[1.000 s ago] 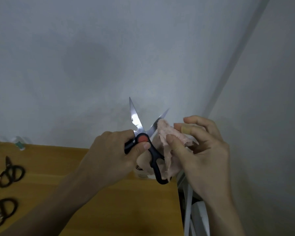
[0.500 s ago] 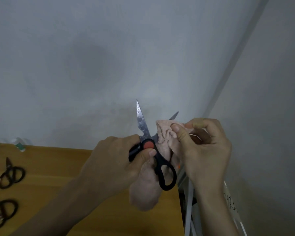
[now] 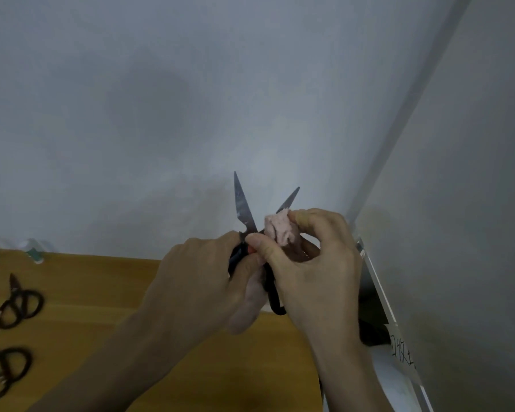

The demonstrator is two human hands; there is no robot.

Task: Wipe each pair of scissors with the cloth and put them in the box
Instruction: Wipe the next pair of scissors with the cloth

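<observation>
Our left hand [image 3: 197, 281]: grips one open scissors [image 3: 244, 212]
Our right hand [image 3: 312, 263]: pinches one cloth [image 3: 278, 230]
Counter [image 3: 101, 292]: two black scissors [image 3: 18, 304]

My left hand [image 3: 199, 278] is curled tight, thumb pressed forward. My right hand [image 3: 312, 263] sits just beside it, touching, thumb and forefinger pinching. Both forearms reach up from below.

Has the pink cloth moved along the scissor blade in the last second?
Yes. The right hand has slid the cloth down the right blade toward the pivot, so more of the tip shows against the grey wall than half a second ago.
</observation>
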